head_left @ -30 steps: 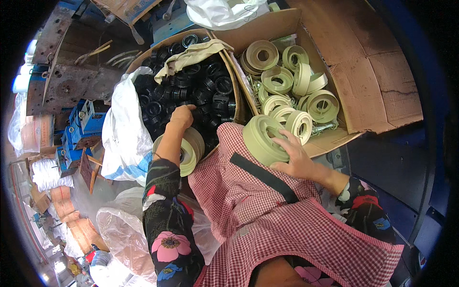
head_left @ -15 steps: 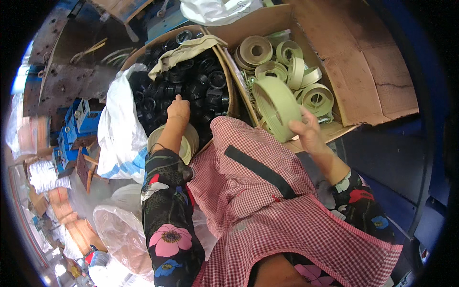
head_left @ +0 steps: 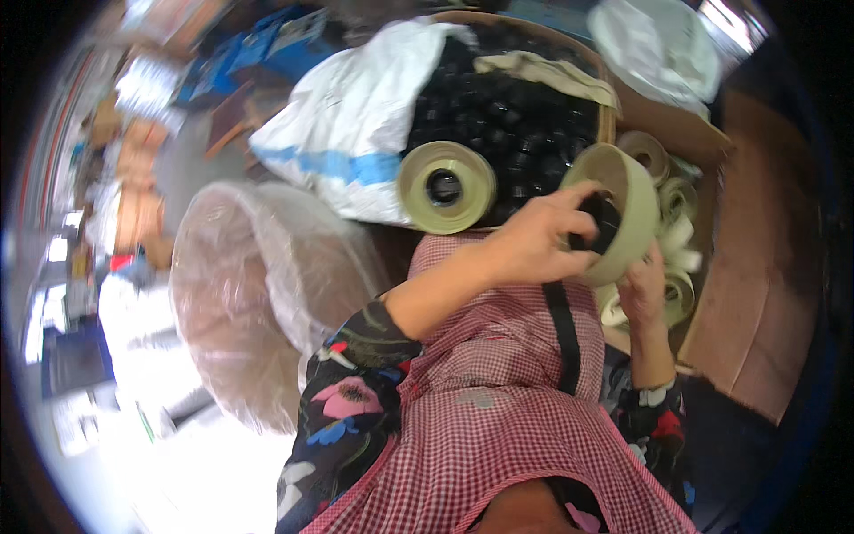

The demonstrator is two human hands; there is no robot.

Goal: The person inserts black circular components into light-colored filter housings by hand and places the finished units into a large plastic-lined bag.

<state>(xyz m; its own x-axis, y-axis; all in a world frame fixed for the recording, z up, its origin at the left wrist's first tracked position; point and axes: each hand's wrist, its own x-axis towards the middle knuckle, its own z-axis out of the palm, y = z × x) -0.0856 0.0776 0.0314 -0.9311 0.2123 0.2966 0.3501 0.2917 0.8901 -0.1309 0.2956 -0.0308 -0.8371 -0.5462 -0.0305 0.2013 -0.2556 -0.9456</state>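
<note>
My right hand grips a pale green coil of strap by its right lower rim, tilted above my lap. At the coil's hollow centre my left hand has its fingers bent round a black plastic ring, partly hidden by them and by the coil's wall. A second pale green coil with a black ring in its middle rests to the left, at the near edge of the box. Behind both lie heaped black plastic rings, blurred by motion.
Further pale green coils fill a cardboard box on the right. A white sack drapes over the black parts' left side. Nearer on the left is a large clear plastic bag. A cream cloth strip lies across the heap.
My left hand has come out of the black rings to the coil, with a black ring now at its fingers. My right hand has brought that coil inward, and the view has turned.
</note>
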